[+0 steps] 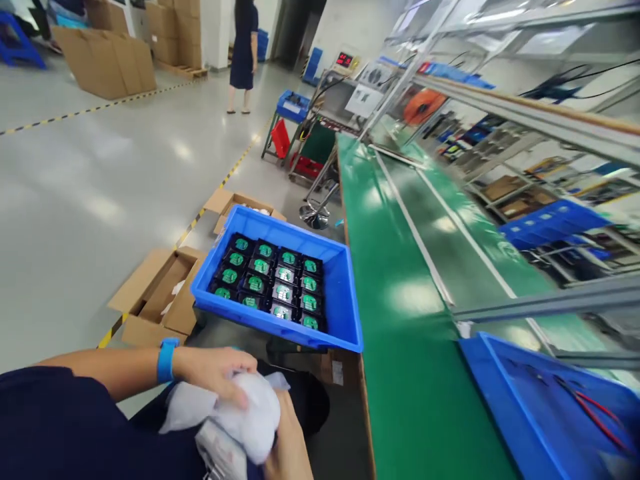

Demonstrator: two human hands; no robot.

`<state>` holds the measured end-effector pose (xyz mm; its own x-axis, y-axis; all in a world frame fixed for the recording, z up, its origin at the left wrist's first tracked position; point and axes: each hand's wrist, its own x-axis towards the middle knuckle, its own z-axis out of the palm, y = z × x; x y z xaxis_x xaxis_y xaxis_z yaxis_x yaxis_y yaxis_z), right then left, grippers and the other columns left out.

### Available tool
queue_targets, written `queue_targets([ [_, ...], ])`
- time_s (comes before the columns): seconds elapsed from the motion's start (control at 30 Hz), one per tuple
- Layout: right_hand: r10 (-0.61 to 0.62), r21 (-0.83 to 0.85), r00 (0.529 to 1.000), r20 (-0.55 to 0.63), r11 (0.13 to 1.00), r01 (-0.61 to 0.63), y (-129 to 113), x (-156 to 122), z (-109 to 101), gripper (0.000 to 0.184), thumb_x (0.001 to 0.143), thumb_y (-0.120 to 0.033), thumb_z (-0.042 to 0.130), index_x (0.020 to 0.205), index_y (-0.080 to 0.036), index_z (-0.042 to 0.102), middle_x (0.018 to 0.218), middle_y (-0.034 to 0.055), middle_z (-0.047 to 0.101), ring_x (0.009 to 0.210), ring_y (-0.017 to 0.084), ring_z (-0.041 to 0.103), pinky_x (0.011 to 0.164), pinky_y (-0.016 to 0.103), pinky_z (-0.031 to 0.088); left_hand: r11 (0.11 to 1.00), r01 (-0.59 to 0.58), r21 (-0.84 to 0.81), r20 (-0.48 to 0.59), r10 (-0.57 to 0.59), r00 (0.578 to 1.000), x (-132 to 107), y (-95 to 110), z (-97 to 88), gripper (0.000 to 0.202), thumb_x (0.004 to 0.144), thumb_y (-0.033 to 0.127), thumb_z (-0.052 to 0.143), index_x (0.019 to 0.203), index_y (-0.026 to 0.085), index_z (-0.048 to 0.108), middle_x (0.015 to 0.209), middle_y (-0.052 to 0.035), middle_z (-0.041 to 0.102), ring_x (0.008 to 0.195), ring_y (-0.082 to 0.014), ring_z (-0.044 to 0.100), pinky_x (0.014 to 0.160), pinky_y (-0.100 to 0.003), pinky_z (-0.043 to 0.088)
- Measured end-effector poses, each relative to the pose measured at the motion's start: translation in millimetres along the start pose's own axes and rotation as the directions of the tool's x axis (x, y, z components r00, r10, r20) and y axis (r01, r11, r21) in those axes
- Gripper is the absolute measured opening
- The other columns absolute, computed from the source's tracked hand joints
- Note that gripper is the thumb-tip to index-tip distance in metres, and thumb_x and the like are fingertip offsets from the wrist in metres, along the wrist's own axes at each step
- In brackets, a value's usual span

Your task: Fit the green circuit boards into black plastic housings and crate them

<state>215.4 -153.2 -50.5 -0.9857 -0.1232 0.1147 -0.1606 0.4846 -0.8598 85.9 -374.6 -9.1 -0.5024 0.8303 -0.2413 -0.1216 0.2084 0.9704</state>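
Note:
My left hand [220,373], with a blue band at its wrist, is closed on a bundle of soft white wrapping [255,413] above my lap. My right hand [287,433] holds the same bundle from the other side, its fingers partly hidden behind it. What the wrapping contains is hidden. A pale, boxy thing [223,450] with a shiny lower part rests against the bundle, close to my body. Beyond my hands stands a blue bin [275,327] with rows of black parts [260,267] bearing round green faces.
Right of the bin runs a green workbench [405,373], with a blue tray [525,413] holding red-handled pliers [590,407]. Open cartons [150,293] sit on the floor at left. Metal shelving [525,107] overhangs the bench. A person in dark clothing [244,53] stands far off.

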Motion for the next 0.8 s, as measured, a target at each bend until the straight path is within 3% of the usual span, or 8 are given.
queue_targets([
  [0.1, 0.074, 0.138, 0.993, 0.090, 0.987, -0.086, 2, 20, 7, 0.060, 0.092, -0.039, 0.062, 0.148, -0.027, 0.047, 0.129, 0.0094, 0.065, 0.100, 0.020, 0.069, 0.095, 0.034, 0.056, 0.961, 0.130, -0.244, -0.217, -0.185, 0.958, -50, -39, -42.8, 0.059, 0.055, 0.065, 0.086, 0.087, 0.019, 0.068, 0.084, -0.0034, 0.068, 0.072, -0.0176, 0.060, 0.061, -0.026, 0.048],
  [0.17, 0.166, 0.189, 0.978, 0.127, 0.964, -0.188, 8, 28, 9, 0.055, 0.095, -0.042, 0.061, 0.146, -0.025, 0.050, 0.124, 0.0096, 0.068, 0.097, 0.018, 0.070, 0.092, 0.031, 0.056, 0.932, 0.122, -0.342, -0.441, -0.274, 0.855, -87, -71, -77.9, 0.066, 0.062, 0.074, 0.078, 0.099, 0.020, 0.067, 0.092, -0.0078, 0.070, 0.078, -0.0219, 0.065, 0.063, -0.031, 0.052],
  [0.27, 0.256, 0.175, 0.952, 0.170, 0.943, -0.284, 18, 34, 11, 0.045, 0.093, -0.051, 0.062, 0.128, -0.022, 0.066, 0.107, 0.0095, 0.073, 0.096, 0.020, 0.071, 0.088, 0.029, 0.057, 0.909, 0.098, -0.404, -0.726, -0.384, 0.571, -120, -120, -129.9, 0.065, 0.075, 0.069, 0.072, 0.114, 0.017, 0.063, 0.102, -0.0102, 0.069, 0.085, -0.0215, 0.067, 0.071, -0.034, 0.056],
  [0.4, 0.340, 0.144, 0.919, 0.198, 0.917, -0.371, 23, 37, 12, 0.048, 0.089, -0.058, 0.064, 0.119, -0.022, 0.072, 0.103, 0.0105, 0.075, 0.096, 0.023, 0.072, 0.087, 0.030, 0.058, 0.902, 0.164, -0.401, -0.898, -0.422, 0.124, -108, -170, -187.6, 0.042, 0.096, 0.046, 0.059, 0.125, 0.015, 0.058, 0.119, -0.0097, 0.064, 0.100, -0.0202, 0.065, 0.086, -0.040, 0.058],
  [0.5, 0.415, 0.145, 0.896, 0.157, 0.888, -0.437, 23, 41, 8, 0.051, 0.086, -0.062, 0.067, 0.117, -0.022, 0.074, 0.103, 0.0114, 0.075, 0.097, 0.024, 0.072, 0.088, 0.031, 0.058, 0.880, 0.275, -0.387, -0.922, -0.377, -0.089, -82, -191, -219.8, 0.044, 0.095, 0.041, 0.062, 0.131, 0.017, 0.057, 0.132, -0.0112, 0.059, 0.115, -0.0245, 0.061, 0.096, -0.047, 0.056],
  [0.57, 0.473, 0.169, 0.873, 0.117, 0.857, -0.486, 25, 43, 2, 0.052, 0.084, -0.063, 0.069, 0.115, -0.022, 0.075, 0.103, 0.0118, 0.076, 0.097, 0.025, 0.073, 0.089, 0.032, 0.059, 0.855, 0.355, -0.377, -0.926, -0.347, -0.148, -66, -201, -235.5, 0.046, 0.095, 0.040, 0.062, 0.135, 0.018, 0.055, 0.139, -0.0122, 0.055, 0.122, -0.0270, 0.058, 0.102, -0.051, 0.053],
  [0.63, 0.525, 0.209, 0.848, 0.074, 0.823, -0.528, 30, 41, -4, 0.051, 0.081, -0.063, 0.072, 0.113, -0.023, 0.077, 0.102, 0.0120, 0.077, 0.097, 0.026, 0.073, 0.088, 0.033, 0.060, 0.826, 0.431, -0.363, -0.931, -0.338, -0.136, -53, -209, -245.8, 0.047, 0.095, 0.040, 0.063, 0.135, 0.018, 0.055, 0.142, -0.0125, 0.053, 0.125, -0.0281, 0.056, 0.104, -0.053, 0.051],
  [0.8, 0.650, 0.288, 0.756, -0.078, 0.741, -0.607, 56, 12, -5, 0.056, 0.071, -0.067, 0.079, 0.103, -0.021, 0.079, 0.096, 0.0115, 0.078, 0.092, 0.028, 0.074, 0.079, 0.033, 0.062, 0.772, 0.579, -0.260, -0.929, -0.363, 0.067, -24, -218, -243.9, 0.043, 0.094, 0.039, 0.065, 0.130, 0.017, 0.058, 0.133, -0.0113, 0.059, 0.118, -0.0256, 0.061, 0.099, -0.049, 0.055],
])
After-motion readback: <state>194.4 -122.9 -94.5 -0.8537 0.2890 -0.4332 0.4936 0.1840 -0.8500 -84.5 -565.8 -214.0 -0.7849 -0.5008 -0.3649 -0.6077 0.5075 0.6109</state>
